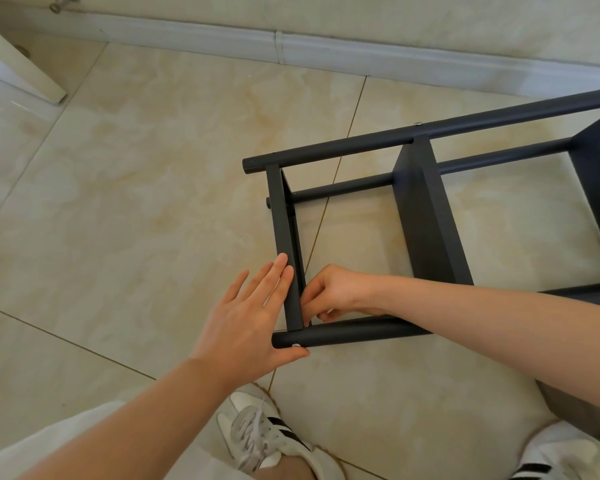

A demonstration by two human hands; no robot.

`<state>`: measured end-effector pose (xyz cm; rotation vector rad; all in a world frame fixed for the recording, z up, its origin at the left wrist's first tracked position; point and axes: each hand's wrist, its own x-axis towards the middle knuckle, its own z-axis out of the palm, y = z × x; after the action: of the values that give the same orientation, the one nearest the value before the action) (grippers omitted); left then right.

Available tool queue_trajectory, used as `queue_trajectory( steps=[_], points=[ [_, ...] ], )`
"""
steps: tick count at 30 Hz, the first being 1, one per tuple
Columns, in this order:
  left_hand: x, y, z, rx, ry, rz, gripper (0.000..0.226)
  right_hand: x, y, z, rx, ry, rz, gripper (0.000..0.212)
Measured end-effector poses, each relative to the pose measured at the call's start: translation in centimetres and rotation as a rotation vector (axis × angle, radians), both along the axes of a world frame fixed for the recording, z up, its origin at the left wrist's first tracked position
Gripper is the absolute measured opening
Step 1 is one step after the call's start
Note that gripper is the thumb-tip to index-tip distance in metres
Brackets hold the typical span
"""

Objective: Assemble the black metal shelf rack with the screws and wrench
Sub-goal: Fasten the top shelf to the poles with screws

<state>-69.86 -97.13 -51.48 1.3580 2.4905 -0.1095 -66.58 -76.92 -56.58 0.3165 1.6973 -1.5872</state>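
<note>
We see bright, even, diffuse light over the glossy floor tiles (118, 202), with a pale sheen at far left and only faint, soft shadows beneath the black rack (426, 216). We note wide-angle bowing of the baseboard (326, 50) and softened detail toward the lower corners.

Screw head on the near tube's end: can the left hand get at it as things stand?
Probably yes. The screw head faces outward on the near tube, uncovered, and the left hand rests with its thumb just beneath it. The right hand is inside the rack corner, out of the way.
</note>
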Motion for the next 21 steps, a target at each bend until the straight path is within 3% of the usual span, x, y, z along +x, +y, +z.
queue_trajectory(
  steps=[21],
  points=[
    [0.1,0.3,0.6,-0.093,0.003,-0.008,0.112,-1.3,0.4,-0.3,-0.136,-0.275,0.111,0.015]
  ],
)
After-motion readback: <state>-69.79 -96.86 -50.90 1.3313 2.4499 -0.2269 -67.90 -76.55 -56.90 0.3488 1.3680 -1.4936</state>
